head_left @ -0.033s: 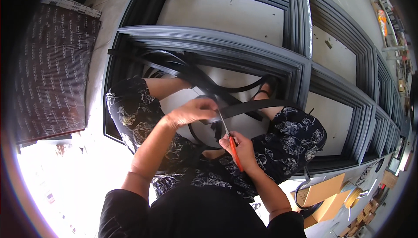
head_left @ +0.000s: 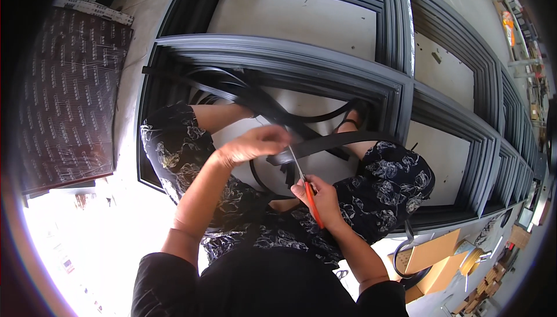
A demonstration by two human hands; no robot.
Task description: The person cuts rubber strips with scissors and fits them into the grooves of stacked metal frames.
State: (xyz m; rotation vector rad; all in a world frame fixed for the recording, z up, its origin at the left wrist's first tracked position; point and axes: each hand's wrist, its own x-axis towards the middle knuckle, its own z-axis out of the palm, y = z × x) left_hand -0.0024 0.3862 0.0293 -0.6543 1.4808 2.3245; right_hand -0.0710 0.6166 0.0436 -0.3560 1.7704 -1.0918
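My right hand (head_left: 322,198) is closed round the orange handle of a pair of scissors (head_left: 314,207). The metal blades point up and away, crossing a flat black rubber-like strip (head_left: 339,140). That strip runs from between my hands over my right knee. Just left of the blade tips is my left hand (head_left: 252,145); motion smears its fingertips, so I cannot make out whether anything is between them. Further black strips (head_left: 272,111) lie in a loose tangle beyond my hands, over my feet and the frame.
Stacked dark grey metal frames (head_left: 284,44) surround my legs, their bars running left to right and away. At the lower right stands an open cardboard box (head_left: 435,256) beside a yellow spool (head_left: 473,262). A dark printed panel (head_left: 72,96) lies at the left.
My left hand has shifted slightly up and away from the strip, whose left end now shows more fully below the fingers. The right hand and scissors have barely moved.
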